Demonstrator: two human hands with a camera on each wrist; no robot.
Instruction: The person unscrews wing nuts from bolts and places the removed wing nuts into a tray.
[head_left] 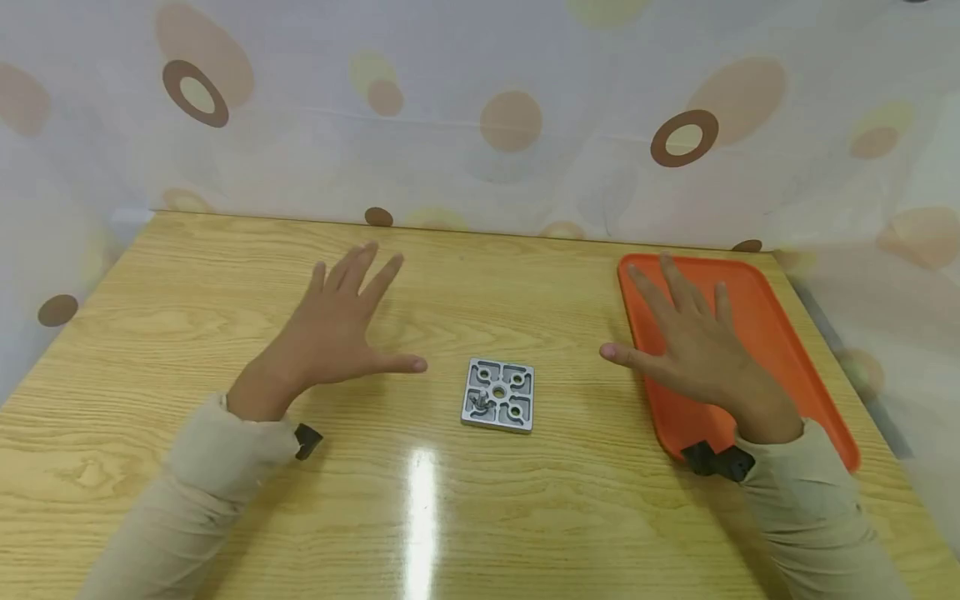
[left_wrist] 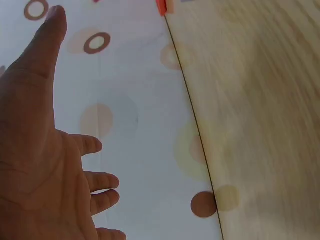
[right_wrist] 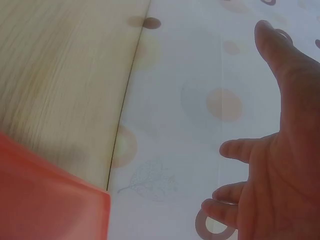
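Observation:
A square grey metal plate (head_left: 498,393) lies flat on the wooden table between the two hands. It has several round holes, and a small metal piece, perhaps a screw or wing nut, sits at its lower left hole. My left hand (head_left: 326,333) hovers to the left of the plate, fingers spread, holding nothing; its palm also shows in the left wrist view. On the other side, my right hand (head_left: 693,354) is held above the orange tray (head_left: 757,333) with its fingers spread and nothing in it. Neither hand touches the plate.
The wooden table (head_left: 247,292) reaches back to a wall covering (head_left: 450,167) with a pattern of circles. The orange tray has a raised rim and lies at the table's right side. Light glares off the table in front of the plate.

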